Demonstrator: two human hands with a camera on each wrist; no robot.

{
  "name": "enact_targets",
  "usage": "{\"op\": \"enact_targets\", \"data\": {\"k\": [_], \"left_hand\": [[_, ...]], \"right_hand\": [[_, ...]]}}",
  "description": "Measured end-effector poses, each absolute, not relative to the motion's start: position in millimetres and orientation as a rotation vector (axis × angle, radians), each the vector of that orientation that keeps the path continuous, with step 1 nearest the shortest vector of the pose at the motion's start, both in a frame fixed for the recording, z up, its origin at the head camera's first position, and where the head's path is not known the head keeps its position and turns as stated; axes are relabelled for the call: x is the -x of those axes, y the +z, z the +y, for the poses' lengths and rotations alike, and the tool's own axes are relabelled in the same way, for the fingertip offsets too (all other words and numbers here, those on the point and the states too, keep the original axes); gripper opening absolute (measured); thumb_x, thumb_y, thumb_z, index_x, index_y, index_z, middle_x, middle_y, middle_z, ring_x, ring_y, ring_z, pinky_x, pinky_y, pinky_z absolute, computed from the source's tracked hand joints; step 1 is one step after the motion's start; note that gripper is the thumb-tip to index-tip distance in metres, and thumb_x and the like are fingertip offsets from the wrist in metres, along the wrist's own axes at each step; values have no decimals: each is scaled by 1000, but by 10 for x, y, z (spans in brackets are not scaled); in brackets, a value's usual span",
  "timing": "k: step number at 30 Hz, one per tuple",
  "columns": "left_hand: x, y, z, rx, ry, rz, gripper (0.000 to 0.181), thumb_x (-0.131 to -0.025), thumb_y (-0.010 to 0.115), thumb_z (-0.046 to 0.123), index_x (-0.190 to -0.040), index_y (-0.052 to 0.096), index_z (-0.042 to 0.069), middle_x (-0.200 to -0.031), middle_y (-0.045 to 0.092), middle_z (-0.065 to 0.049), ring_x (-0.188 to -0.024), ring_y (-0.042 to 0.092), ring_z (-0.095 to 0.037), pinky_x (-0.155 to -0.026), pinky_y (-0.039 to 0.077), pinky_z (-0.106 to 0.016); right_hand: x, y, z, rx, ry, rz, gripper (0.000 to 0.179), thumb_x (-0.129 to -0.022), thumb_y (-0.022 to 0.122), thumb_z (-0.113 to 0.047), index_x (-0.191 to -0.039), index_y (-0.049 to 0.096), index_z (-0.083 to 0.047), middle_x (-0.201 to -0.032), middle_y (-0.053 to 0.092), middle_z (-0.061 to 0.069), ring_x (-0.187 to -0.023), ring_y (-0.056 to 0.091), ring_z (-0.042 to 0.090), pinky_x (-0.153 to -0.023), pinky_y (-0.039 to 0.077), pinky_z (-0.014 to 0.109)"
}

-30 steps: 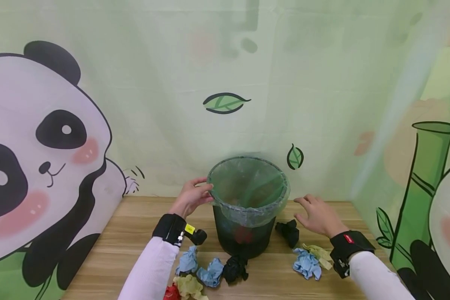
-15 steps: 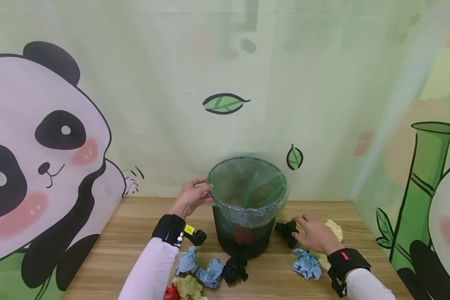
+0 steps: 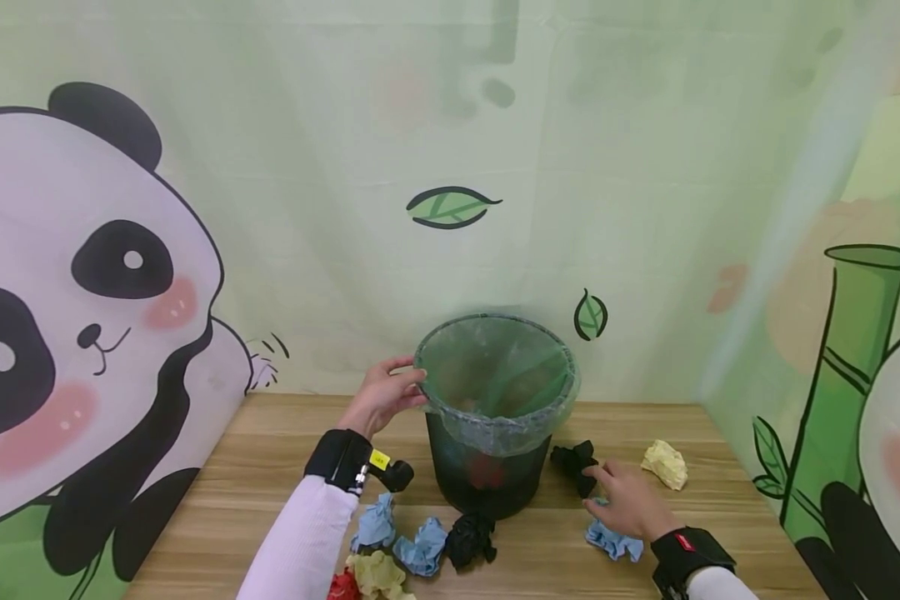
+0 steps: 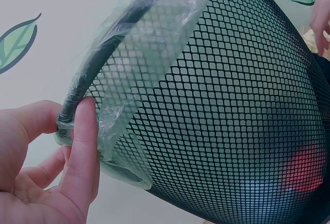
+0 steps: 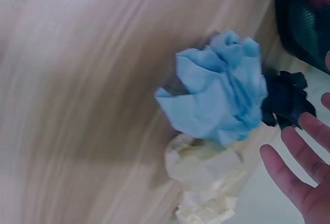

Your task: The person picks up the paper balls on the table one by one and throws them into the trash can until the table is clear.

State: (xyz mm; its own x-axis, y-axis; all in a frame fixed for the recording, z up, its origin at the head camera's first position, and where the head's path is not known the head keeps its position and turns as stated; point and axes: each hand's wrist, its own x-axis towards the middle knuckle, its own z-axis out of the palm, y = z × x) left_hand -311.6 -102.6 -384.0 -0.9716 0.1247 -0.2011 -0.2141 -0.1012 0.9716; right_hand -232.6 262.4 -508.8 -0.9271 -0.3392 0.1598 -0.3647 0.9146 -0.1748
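Observation:
A black mesh trash can lined with a thin green bag stands upright on the table. My left hand pinches its left rim, thumb and fingers over the folded bag liner. My right hand, fingers parted, hovers low over a crumpled blue paper ball, partly covering it in the head view. In the right wrist view, a cream-yellow paper ball lies against the blue one, with a black paper ball beyond, near the right fingers. Another pale yellow paper ball lies farther right.
Left of the can's base lie two blue paper balls, a black ball, a yellow ball and a red one. Red and bluish shapes show through the can's mesh. A panda-printed backdrop rises behind the wooden table.
My right hand has moved down and toward me, from beside the can to over the blue paper ball, uncovering the far pale yellow ball. My left hand stays on the rim.

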Motion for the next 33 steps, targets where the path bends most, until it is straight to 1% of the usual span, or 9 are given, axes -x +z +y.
{"op": "enact_targets", "data": {"k": [2, 7, 12, 16, 19, 22, 28, 33], "left_hand": [[3119, -3840, -1026, 98, 2171, 1941, 40, -83, 57, 12, -120, 43, 9, -92, 58, -13, -70, 61, -17, -67, 52, -29], [3129, -3840, -1029, 87, 2182, 1933, 39, -83, 57, 12, -119, 43, 8, -92, 58, -13, -70, 61, -18, -66, 52, -29], [3137, -3840, -1033, 76, 2184, 1929, 40, -82, 57, 12, -120, 43, 8, -92, 58, -14, -70, 61, -18, -66, 52, -29], [3138, -3836, -1037, 80, 2184, 1926, 40, -82, 57, 12, -120, 43, 8, -91, 58, -13, -70, 61, -18, -66, 52, -28], [3134, -3832, -1040, 84, 2189, 1920, 40, -82, 58, 12, -120, 43, 8, -92, 57, -13, -70, 61, -18, -66, 52, -29], [3128, -3832, -1042, 85, 2184, 1920, 40, -83, 58, 13, -119, 43, 9, -91, 57, -13, -70, 61, -18, -66, 52, -29], [3118, -3838, -1046, 89, 2179, 1922, 40, -82, 57, 12, -120, 43, 9, -91, 57, -13, -69, 60, -17, -67, 52, -29], [3107, -3838, -1032, 95, 2176, 1936, 41, -82, 58, 13, -120, 43, 9, -92, 58, -15, -69, 60, -18, -67, 52, -29]], "right_hand": [[2303, -5133, 2636, -543, 304, -2968, 41, -74, 65, -34, -109, 56, -14, -89, 52, 1, -65, 49, 11, -53, 39, 27], [2262, -5225, 2668, -518, 283, -3031, 42, -75, 64, -34, -110, 56, -13, -89, 50, 1, -69, 49, 13, -53, 40, 29], [2232, -5287, 2696, -452, 271, -3094, 43, -75, 62, -38, -112, 55, -16, -99, 50, 3, -82, 53, 23, -57, 45, 37], [2216, -5348, 2716, -438, 246, -3109, 48, -73, 64, -43, -113, 54, -18, -106, 50, 5, -89, 53, 29, -60, 47, 44], [2202, -5407, 2720, -422, 223, -3115, 50, -71, 63, -46, -114, 54, -20, -107, 49, 4, -90, 52, 28, -59, 46, 43], [2177, -5454, 2704, -416, 245, -3126, 50, -71, 64, -46, -114, 54, -21, -106, 49, 3, -90, 51, 25, -57, 46, 41], [2140, -5547, 2663, -489, 283, -3136, 49, -70, 66, -40, -114, 53, -20, -104, 48, 2, -87, 49, 24, -60, 45, 41], [2107, -5596, 2637, -554, 315, -3172, 45, -72, 65, -36, -112, 53, -19, -104, 47, 3, -86, 49, 25, -61, 44, 42]]}}
